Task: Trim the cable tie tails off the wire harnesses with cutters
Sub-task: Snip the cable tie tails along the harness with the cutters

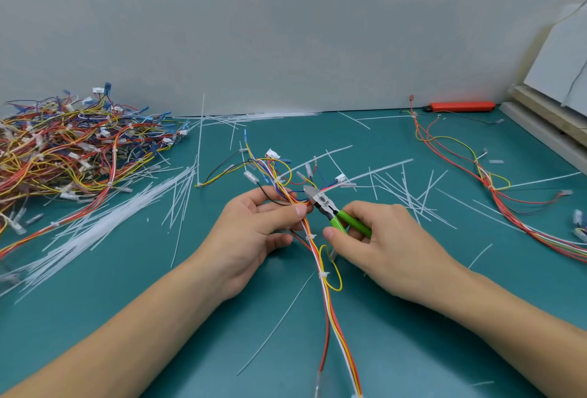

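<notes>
1. Far left, a big tangled pile of harnesses (70,146) is sitting on the teal mat (413,318), with a heap of white cable ties (104,222) lying just beside it.
2. My left hand (254,232) is pinching the wire harness (320,257) I'm working on, thumb and fingers curled round the bundle, mid-table.
3. My right hand (381,248) is gripping the green-handled cutters (333,213), with the metal tip sitting right at the wires near my left thumb. Can't tell if the blades are closed.
4. Loose cut tails (409,194) are lying scattered behind my right hand.
5. Far right, another harness (489,181) is trailing across the mat, and an orange knife (460,106) is lying by the wall.
</notes>
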Available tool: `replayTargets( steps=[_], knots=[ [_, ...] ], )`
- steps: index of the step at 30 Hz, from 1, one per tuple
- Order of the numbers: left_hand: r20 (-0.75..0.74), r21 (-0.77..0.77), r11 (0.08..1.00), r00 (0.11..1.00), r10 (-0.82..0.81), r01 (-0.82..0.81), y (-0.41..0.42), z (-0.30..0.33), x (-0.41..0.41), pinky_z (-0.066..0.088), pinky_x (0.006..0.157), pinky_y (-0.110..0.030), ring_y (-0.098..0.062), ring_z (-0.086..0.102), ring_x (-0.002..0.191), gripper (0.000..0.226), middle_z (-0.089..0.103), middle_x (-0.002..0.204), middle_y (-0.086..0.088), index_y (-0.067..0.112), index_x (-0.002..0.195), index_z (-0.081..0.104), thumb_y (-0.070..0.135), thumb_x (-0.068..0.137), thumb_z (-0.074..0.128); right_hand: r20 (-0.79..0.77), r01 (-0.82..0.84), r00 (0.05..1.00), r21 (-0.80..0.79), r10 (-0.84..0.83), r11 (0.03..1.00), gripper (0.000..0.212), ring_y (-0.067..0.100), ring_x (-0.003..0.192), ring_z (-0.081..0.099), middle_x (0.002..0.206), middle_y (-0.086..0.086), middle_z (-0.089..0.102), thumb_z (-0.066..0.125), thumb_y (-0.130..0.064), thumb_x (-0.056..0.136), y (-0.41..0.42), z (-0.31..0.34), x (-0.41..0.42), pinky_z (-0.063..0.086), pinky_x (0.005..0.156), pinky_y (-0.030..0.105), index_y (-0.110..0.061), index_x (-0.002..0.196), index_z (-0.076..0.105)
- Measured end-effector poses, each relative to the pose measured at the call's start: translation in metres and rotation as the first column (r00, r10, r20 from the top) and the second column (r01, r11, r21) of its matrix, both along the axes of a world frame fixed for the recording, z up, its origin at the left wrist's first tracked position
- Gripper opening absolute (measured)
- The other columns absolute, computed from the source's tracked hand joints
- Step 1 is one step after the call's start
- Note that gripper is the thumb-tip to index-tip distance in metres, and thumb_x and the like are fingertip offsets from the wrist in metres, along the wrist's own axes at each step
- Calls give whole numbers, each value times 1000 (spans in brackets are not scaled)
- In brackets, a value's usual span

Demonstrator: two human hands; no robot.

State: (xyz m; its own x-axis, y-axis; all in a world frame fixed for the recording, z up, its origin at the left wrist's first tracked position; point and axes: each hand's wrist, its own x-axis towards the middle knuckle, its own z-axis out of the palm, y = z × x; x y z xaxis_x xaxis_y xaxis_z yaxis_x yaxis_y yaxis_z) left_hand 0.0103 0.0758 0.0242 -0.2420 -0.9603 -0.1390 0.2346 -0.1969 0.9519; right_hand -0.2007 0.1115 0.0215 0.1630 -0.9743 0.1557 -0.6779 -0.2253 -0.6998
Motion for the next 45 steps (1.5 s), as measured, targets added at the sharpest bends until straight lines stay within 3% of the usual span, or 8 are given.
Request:
replayTargets(
  steps=[4,7,10,15,29,36,45],
  knots=[
    [2,-1,1000,1000,2,-2,0,0,0,51,52,-19,-12,68,66,40,79,101,-12,12,100,68,17,64,85,36,55,998,8,-56,998,32,8,55,54,68,-10,66,70,-60,84,1,-1,4,52,60,37,-29,81,62],
    [-4,-5,1000,1000,9,-10,2,1,0,51,52,-20,-13,67,66,42,78,98,-14,11,101,68,16,64,85,37,84,996,12,-84,996,47,9,57,58,67,-11,66,64,-75,70,5,0,7,55,61,39,-30,81,62],
    [6,-4,1000,1000,3,-3,0,2,-1,50,52,-19,-13,68,66,40,78,98,-14,12,100,68,16,64,85,29,90,995,17,-91,996,50,8,56,57,66,-12,65,62,-78,66,3,1,6,55,61,40,-30,80,61],
    [-30,-12,1000,1000,-6,5,-1,-1,-1,51,51,-19,-14,68,64,20,77,93,-15,22,83,78,14,65,84,26,100,995,0,-100,995,47,9,54,56,64,-11,65,64,-76,67,4,2,6,53,59,39,-30,77,60],
    [-2,-10,1000,1000,10,-10,0,-1,-1,51,52,-20,-16,68,66,36,77,96,-16,13,96,70,16,63,86,19,90,996,21,-90,996,48,9,54,55,64,-10,64,60,-76,69,4,1,6,50,58,35,-29,79,60],
    [5,-4,1000,1000,17,-17,-2,-3,0,51,53,-21,-17,68,68,44,77,103,-17,11,103,66,17,64,87,-3,23,1000,14,-23,1000,28,8,53,48,68,-5,68,69,-53,90,-1,0,0,46,56,31,-28,80,62],
    [9,-7,1000,1000,6,-6,-1,-2,0,51,53,-20,-14,68,68,44,78,102,-16,9,105,67,16,66,85,9,-16,1000,9,16,1000,26,8,52,48,68,-12,70,68,-50,93,-2,-1,-1,44,53,27,-28,82,60]
  ],
)
